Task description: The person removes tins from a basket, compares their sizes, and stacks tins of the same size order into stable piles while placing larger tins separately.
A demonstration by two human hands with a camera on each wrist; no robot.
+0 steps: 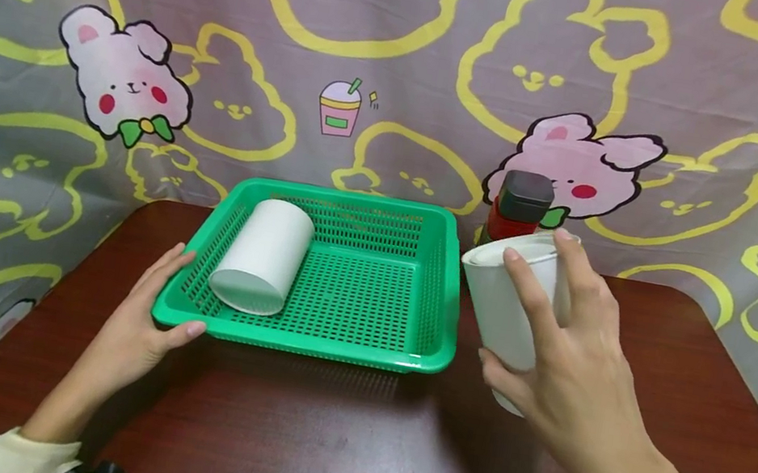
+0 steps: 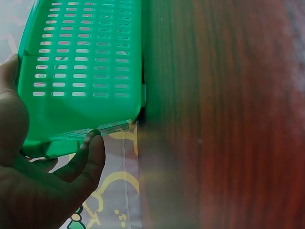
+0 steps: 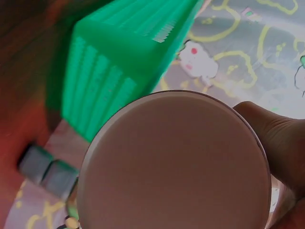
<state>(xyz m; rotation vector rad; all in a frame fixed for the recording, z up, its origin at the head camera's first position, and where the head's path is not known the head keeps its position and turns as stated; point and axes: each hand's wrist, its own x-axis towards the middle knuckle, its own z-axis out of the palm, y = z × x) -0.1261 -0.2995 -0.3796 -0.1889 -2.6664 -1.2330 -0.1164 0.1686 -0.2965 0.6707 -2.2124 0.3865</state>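
A green plastic basket (image 1: 437,311) with slotted walls stands on the table. Inside it, against the left end, a white cylindrical canister (image 1: 266,252) lies on its side. My left hand (image 1: 142,316) grips the basket's front left corner, thumb on the front rim; in the left wrist view, its fingers (image 2: 93,157) bend against the end wall. To the right of the basket, my right hand (image 1: 573,364) holds a second white canister (image 1: 507,313), tilted, with fingers over its top rim and thumb on its side. Its round, flat end (image 3: 174,162) fills much of the right wrist view.
Behind the held canister stands a red container with a dark cap (image 1: 527,197). Two dark grey caps (image 3: 59,177) show side by side in the right wrist view. A brown wooden table (image 1: 319,440) lies beneath, and a cartoon-printed curtain (image 1: 400,93) hangs behind it.
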